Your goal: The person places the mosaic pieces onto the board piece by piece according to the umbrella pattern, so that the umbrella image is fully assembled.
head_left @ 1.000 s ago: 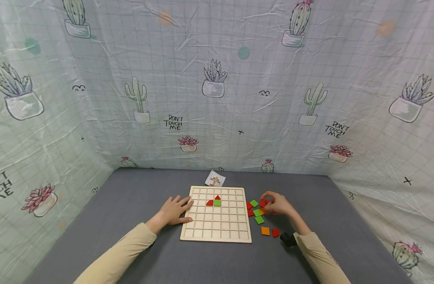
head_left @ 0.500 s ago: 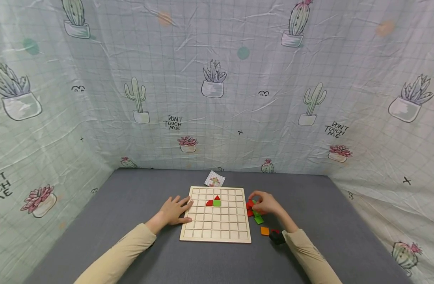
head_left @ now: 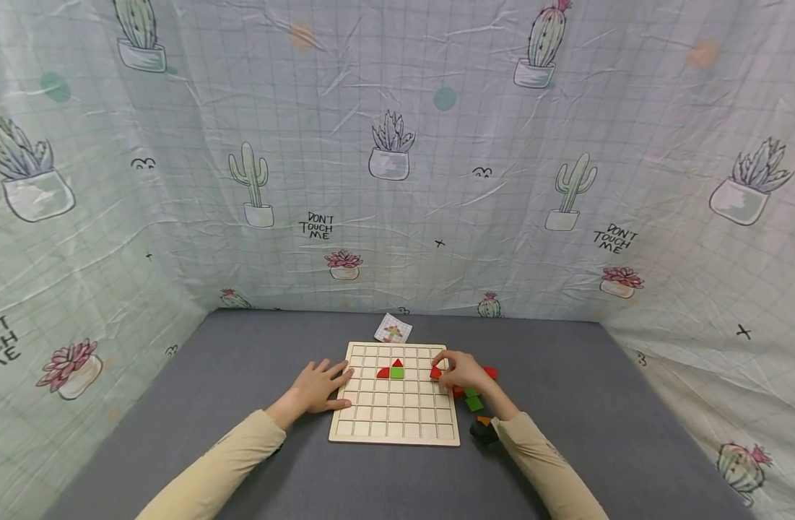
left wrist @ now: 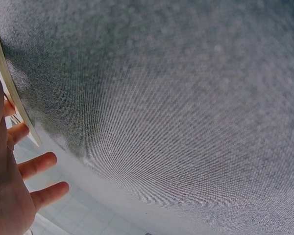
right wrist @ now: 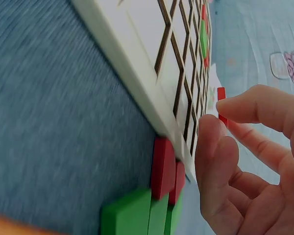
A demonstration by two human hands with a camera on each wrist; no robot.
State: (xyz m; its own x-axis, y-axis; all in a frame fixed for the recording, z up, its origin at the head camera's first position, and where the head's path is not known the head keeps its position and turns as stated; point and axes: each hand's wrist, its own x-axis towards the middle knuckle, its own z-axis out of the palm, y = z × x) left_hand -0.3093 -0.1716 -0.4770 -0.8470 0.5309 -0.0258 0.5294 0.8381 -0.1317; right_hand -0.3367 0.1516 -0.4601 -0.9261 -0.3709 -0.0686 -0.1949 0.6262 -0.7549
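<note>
My right hand [head_left: 461, 371] pinches a red tile [head_left: 435, 373] between thumb and forefinger, over the right side of a wooden grid board [head_left: 397, 425]. In the right wrist view the red tile [right wrist: 221, 95] shows nearly edge-on at the fingertips. The left hand [head_left: 318, 386] rests with spread fingers on the board's left edge. In the left wrist view that hand [left wrist: 12, 191] appears at the frame's left side. Set in the grid's upper part are a red triangle [head_left: 398, 362], a green square [head_left: 396, 373] and a red rounded piece [head_left: 383, 374].
Right of the board lie loose tiles, among them green ones [head_left: 474, 404], a red one [head_left: 491, 373] and an orange one [head_left: 484, 419], partly covered by the right arm. A small printed card [head_left: 393, 329] lies behind the board. A patterned curtain [head_left: 397, 238] encloses the grey table [head_left: 274, 339].
The right hand has moved left from the loose tiles to over the board's right side, carrying a red tile. The left hand has stayed in place.
</note>
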